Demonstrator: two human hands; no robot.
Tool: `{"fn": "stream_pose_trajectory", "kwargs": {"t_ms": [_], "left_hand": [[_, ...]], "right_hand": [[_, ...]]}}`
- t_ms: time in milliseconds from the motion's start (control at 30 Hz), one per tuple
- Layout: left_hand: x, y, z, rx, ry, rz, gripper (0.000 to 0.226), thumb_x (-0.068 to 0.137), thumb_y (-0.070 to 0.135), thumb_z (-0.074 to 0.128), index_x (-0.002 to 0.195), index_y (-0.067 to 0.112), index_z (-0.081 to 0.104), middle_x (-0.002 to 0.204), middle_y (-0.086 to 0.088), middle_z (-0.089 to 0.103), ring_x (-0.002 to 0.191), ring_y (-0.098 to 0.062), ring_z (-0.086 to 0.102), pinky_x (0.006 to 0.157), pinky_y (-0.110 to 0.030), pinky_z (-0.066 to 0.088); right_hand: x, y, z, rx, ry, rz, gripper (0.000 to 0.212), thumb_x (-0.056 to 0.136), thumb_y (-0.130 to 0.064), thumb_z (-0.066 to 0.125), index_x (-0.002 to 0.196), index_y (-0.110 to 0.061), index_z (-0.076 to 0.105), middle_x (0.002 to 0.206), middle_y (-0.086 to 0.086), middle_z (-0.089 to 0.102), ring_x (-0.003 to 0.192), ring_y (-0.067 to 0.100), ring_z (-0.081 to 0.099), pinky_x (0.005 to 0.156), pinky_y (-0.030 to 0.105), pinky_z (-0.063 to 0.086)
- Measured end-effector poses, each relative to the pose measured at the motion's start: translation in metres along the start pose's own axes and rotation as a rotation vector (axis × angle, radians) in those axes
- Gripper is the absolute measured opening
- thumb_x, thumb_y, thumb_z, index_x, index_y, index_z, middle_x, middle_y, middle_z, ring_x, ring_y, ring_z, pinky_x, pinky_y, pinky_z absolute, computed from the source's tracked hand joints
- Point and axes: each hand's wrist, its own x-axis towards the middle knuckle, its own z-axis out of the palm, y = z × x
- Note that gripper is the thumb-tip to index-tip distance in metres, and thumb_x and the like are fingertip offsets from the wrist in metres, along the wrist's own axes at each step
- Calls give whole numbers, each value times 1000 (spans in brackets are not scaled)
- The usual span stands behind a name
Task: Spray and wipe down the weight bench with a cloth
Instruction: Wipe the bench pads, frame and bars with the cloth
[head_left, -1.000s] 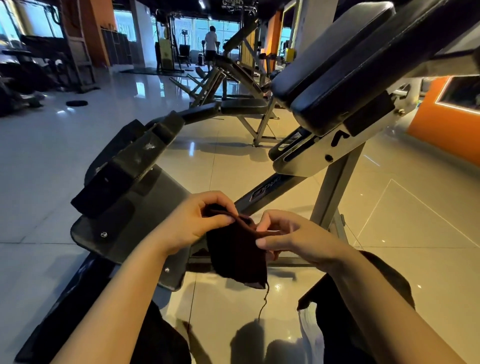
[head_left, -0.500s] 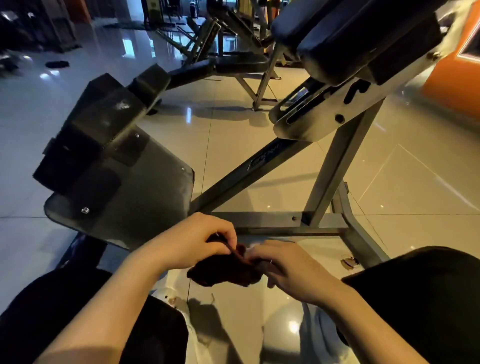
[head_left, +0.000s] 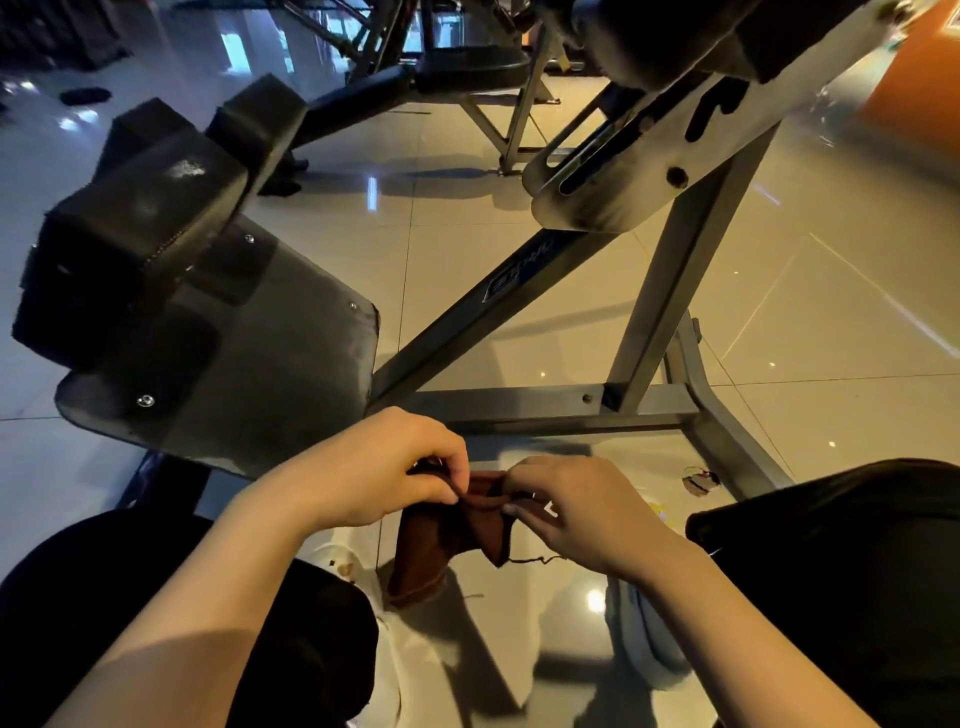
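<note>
Since half a second ago our view has tipped further down, and the cloth (head_left: 447, 535), bunched between our hands then, now hangs a little lower with a loose thread trailing to the right. Our left hand (head_left: 374, 467) pinches its top edge between thumb and curled fingers; our right hand (head_left: 576, 512) pinches the same edge just beside it, fingers bent. We see no containers. Glossy beige floor tiles (head_left: 779, 312) reflect the ceiling lights. Just beyond our hands runs the weight bench (head_left: 550, 410) frame's low crossbar, its dark footplate (head_left: 249, 374) with black pads to the left (the upholstered pad overhead is cut off by the top edge). Another bench (head_left: 467, 67) stands farther back, and our dark-clothed knees (head_left: 857, 571) flank the cloth.
</note>
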Motion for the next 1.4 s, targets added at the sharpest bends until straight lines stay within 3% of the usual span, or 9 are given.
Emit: {"fn": "stream_pose_trajectory", "kwargs": {"t_ms": [133,300,500,700,800,1000,1167,1300,1400], "left_hand": [[-2,-5,-2,-4,31,-77,16,91,21,64,86,36,63,94,16,61,91,-3,58,83,-20,51],[0,-4,3,115,-36,-130,24,93,17,60,92,40,60,102,13,61,94,-5,57,85,-23,50],[0,5,0,283,7,-97,20,97,23,55,113,30,66,113,12,57,107,-7,54,96,-26,45],[-10,-7,-4,142,126,-98,13,91,25,64,98,36,66,94,22,54,92,-1,55,86,-17,46],[-12,-10,-3,67,164,-101,16,89,23,66,90,38,62,91,21,53,81,0,56,75,-16,47],[-12,-12,0,122,185,-174,11,84,29,72,84,28,61,89,18,54,70,-1,56,59,-12,44],[-20,-2,-3,72,274,-191,20,81,34,73,72,33,55,87,14,62,84,-3,60,77,-26,52],[-42,23,-15,117,382,-212,27,77,36,77,66,37,53,73,15,61,68,-2,57,60,-13,37],[-55,33,-24,227,331,-252,30,78,40,75,67,33,48,66,13,54,61,-3,50,51,-11,30]], "right_hand": [[5,2,-6,126,84,90,9,90,-18,65,98,-20,68,99,-5,66,89,11,59,72,22,45],[3,-3,-6,-85,52,-46,16,81,-18,75,94,-24,69,86,-2,63,63,14,60,50,19,38],[3,-3,4,-153,-23,-80,18,92,-24,60,110,-23,59,90,0,59,63,15,50,48,23,37],[2,0,-11,60,171,7,13,88,-33,62,89,-20,61,87,-8,58,73,5,48,58,16,36],[3,-3,-13,189,236,84,8,86,-19,71,87,-17,63,85,-13,54,70,2,48,64,16,38],[4,-11,-18,318,340,168,23,78,-25,77,78,-24,54,80,-17,53,73,2,50,60,13,39],[15,-16,-22,223,377,172,19,89,-19,69,84,-16,50,65,-18,41,60,3,41,54,16,29],[25,-28,-30,302,327,141,13,93,-12,60,94,-21,50,70,-14,52,65,13,52,59,29,40],[28,-35,-32,400,334,122,19,93,-10,60,106,-24,60,84,-19,60,78,1,57,70,17,47]]}}
